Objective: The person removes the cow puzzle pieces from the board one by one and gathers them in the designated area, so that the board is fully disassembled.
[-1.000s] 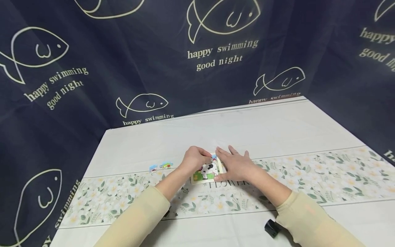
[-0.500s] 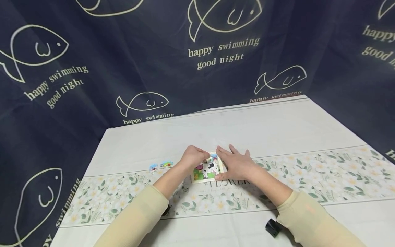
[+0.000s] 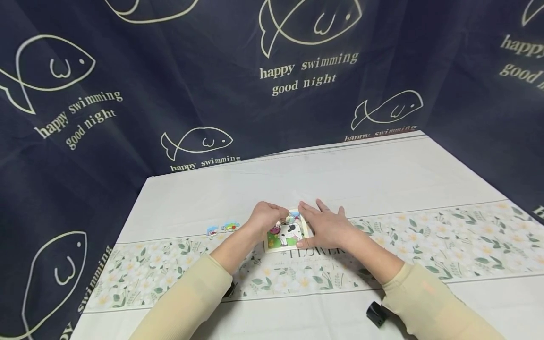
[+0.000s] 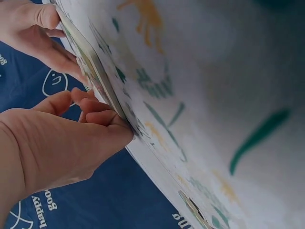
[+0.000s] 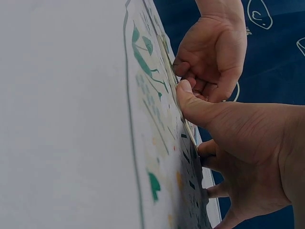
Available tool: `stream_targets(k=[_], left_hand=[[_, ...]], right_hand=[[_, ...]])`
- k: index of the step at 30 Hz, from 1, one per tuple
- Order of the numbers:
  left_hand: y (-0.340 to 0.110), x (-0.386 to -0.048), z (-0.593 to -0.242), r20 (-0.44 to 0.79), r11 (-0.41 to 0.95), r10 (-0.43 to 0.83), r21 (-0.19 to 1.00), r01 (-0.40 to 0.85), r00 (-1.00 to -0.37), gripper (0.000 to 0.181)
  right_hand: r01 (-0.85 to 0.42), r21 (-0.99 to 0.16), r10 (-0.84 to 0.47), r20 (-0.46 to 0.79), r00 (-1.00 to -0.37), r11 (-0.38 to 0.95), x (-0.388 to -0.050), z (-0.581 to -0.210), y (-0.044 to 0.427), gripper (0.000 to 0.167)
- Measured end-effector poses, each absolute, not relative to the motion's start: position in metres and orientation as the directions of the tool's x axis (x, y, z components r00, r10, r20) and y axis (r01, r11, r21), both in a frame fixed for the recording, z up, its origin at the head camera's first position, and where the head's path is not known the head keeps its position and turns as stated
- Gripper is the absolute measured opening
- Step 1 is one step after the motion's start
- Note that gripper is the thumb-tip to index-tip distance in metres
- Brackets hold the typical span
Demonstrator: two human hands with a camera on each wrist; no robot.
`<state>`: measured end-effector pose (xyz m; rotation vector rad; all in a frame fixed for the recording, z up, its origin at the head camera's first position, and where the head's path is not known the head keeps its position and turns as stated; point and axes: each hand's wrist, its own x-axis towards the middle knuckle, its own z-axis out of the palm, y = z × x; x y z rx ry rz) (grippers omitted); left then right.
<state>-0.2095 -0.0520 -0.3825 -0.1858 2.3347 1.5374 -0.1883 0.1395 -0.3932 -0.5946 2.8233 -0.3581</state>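
Note:
A cow puzzle in a pale frame lies flat on the patterned cloth. My left hand is over its upper left part, thumb and finger pinched together on what looks like a puzzle piece, mostly hidden under them. In the left wrist view, the other fingers of my left hand are curled beside the board's edge. My right hand rests along the right side with fingers spread and the thumb on the lower right corner. The right wrist view shows the thumb of my right hand against the frame's near edge.
Two loose colourful pieces, one blue and one green and yellow, lie left of the puzzle. A black object sits near my right sleeve. A dark fish-print curtain stands behind the table.
My left fingertips have shifted slightly left along the puzzle's top, uncovering more of the cow's head. My right hand stays in place on the frame.

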Motion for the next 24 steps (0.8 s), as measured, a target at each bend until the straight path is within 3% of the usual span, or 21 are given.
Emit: stream_targets(k=[19,24], left_hand=[[-0.042,-0.209,-0.387,-0.24,0.503,0.057,0.846,-0.179,-0.969,0.007],[-0.041,-0.209,-0.386,-0.231,0.56,0.066,0.814,-0.155,-0.971,0.013]], right_hand=[[-0.36,-0.276,-0.417,-0.185,-0.89,0.891,-0.189,-0.393,0.14,0.107],[-0.361,-0.272,-0.416,-0.182,-0.891,0.892,-0.19,-0.394,0.14,0.107]])
